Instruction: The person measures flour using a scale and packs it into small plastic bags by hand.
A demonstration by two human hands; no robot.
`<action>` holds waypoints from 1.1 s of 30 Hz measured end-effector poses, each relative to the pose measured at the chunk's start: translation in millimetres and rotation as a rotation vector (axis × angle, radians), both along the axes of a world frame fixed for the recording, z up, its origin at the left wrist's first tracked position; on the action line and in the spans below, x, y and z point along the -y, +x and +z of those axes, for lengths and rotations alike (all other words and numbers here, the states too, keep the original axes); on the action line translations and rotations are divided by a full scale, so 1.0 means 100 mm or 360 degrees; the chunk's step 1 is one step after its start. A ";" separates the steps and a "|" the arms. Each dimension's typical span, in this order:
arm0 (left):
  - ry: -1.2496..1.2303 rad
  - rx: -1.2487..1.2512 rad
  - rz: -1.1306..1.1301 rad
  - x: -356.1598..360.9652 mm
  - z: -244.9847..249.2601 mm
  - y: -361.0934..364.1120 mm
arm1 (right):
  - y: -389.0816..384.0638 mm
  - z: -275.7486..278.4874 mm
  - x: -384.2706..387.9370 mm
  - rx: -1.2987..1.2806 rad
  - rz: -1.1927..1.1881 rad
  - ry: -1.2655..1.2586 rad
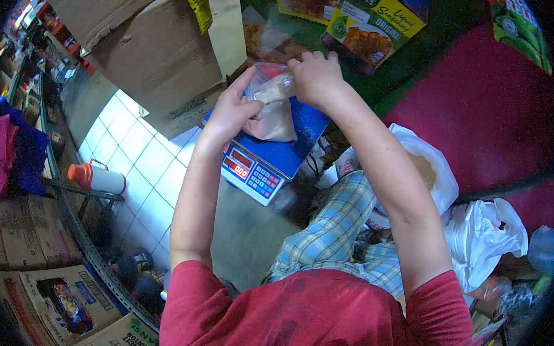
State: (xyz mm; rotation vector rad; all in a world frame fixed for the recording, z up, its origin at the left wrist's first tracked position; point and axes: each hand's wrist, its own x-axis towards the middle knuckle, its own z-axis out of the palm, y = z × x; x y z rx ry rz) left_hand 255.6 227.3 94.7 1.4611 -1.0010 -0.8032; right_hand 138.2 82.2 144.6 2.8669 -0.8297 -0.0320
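A clear plastic bag (275,125) partly filled with whitish powder stands on the blue platform of a digital scale (255,174). The scale's red display shows 0.00. My left hand (235,110) grips the left edge of the bag's mouth, thumb across the front. At the bag's right upper side, my right hand (317,79) is closed with its fingers curled. It holds a small clear container (277,88) with whitish contents, tilted toward the mouth of the bag. The exact shape of this container is blurred, and the fingertips gripping it are partly hidden.
Cardboard boxes (167,65) stand beyond the scale at left. An open white plastic sack (440,168) with tan contents is by my right elbow, above another white bag (484,239). A white jug with an orange lid (101,177) stands at left. Seasoning packets (376,28) show at upper right.
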 end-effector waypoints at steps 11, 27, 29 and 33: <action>-0.0006 -0.0048 -0.0002 -0.14 0.10 0.17 | -0.21 0.06 0.08 0.0108 -0.0018 0.0147; -0.0064 -0.0008 0.0187 -0.13 0.12 0.23 | -0.41 -0.05 0.23 0.0184 -0.0089 0.0419; -0.0074 -0.0026 0.0165 -0.11 0.07 0.24 | -0.39 -0.06 0.21 0.0191 -0.0085 0.0312; -0.0062 -0.0073 0.0144 -0.09 0.08 0.21 | -0.26 -0.06 0.13 0.0285 0.0101 -0.0080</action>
